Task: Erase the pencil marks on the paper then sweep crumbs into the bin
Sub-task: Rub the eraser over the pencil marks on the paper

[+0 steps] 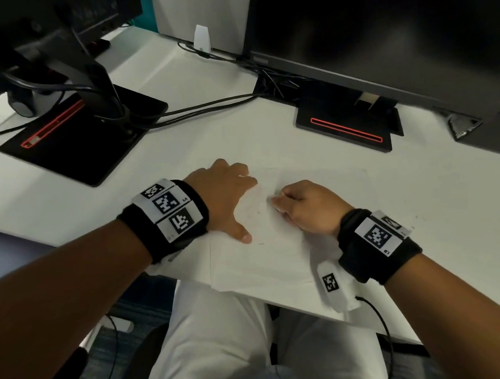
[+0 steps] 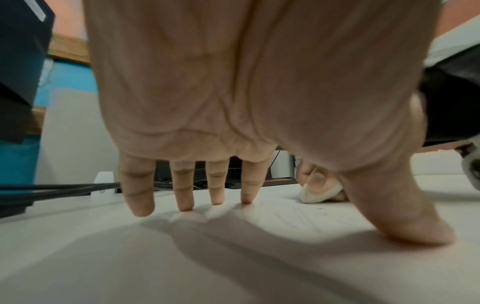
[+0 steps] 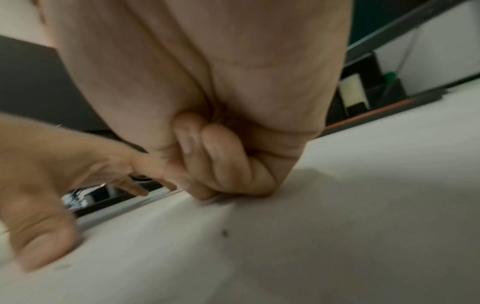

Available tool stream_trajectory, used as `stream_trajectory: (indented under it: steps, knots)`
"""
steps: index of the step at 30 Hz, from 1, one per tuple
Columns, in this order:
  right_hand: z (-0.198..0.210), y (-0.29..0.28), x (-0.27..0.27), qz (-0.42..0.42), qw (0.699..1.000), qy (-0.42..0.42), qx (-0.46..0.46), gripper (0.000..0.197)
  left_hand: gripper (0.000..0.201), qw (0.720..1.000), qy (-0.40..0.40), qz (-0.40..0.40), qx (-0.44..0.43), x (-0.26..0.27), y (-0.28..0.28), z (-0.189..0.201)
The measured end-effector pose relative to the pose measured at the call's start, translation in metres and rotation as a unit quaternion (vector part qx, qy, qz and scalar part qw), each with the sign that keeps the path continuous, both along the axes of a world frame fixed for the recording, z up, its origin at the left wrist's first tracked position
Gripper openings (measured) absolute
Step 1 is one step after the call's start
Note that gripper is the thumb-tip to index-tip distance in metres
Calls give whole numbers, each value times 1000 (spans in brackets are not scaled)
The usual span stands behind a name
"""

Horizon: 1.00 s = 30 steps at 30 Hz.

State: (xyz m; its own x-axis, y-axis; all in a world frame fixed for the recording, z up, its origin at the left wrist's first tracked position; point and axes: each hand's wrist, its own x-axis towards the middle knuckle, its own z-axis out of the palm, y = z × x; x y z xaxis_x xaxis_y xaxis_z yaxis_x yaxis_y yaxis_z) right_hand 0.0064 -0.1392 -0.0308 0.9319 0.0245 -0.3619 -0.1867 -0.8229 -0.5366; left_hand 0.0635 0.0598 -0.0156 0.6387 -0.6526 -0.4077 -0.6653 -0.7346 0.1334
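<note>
A white sheet of paper lies on the white desk near its front edge. My left hand lies flat on the sheet's left part, fingers spread and thumb pressed down. My right hand is curled just to the right of it and pinches a white eraser against the paper. The eraser hardly shows in the head view. Faint short pencil marks lie near my left thumb. A dark crumb sits on the sheet below my right hand.
Two black monitor bases with red strips stand behind the paper, one at the left and one at the right. Black cables run between them. The desk's front edge is right under my wrists, above my lap.
</note>
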Motion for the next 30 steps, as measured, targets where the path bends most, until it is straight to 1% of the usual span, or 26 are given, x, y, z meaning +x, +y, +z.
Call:
stream_trajectory:
  steps: [2,4,6,7,8,11,12,14,15,16,20,21,24,25,26,29,30]
  knots:
    - [5,7,-1,27,999,-2,-44,43,114,999,-14,5,29,1,2,-5]
    - [8,18,-6,72,995,-1,-75,41,116,999,-21,9,39,1,2,-9]
    - [9,30,-10,131,988,20,-80,43,117,999,-26,7,31,1,2,-11]
    - [10,32,-9,142,986,31,-79,43,117,999,-28,7,28,1,3,-11]
    - [10,30,-4,133,987,31,-89,42,118,999,-29,7,29,2,4,-11]
    - [16,15,13,58,990,3,-125,40,121,999,-37,7,30,2,3,-11]
    - [17,16,14,64,989,0,-130,40,121,999,-39,7,30,2,3,-11]
    - [13,27,7,124,984,14,-125,40,121,999,-38,11,26,2,3,-11]
    - [10,34,2,147,983,25,-109,41,119,999,-38,12,23,2,2,-12]
    - [10,37,0,153,983,34,-95,41,118,999,-39,12,22,2,2,-12]
    - [17,19,18,87,989,19,-118,41,120,999,-32,16,28,2,1,-10]
    - [16,20,17,85,989,12,-122,40,121,999,-29,17,29,2,1,-9]
    - [9,36,4,148,984,28,-100,38,119,999,-21,22,27,2,0,-9]
    - [8,38,3,153,983,36,-91,39,118,999,-22,22,27,2,0,-9]
    - [9,35,7,144,984,36,-97,40,119,999,-23,21,28,2,0,-9]
    - [17,21,21,74,990,11,-120,40,121,999,-22,21,37,1,-1,-8]
    - [17,24,20,79,989,7,-122,40,121,999,-22,22,38,1,-1,-8]
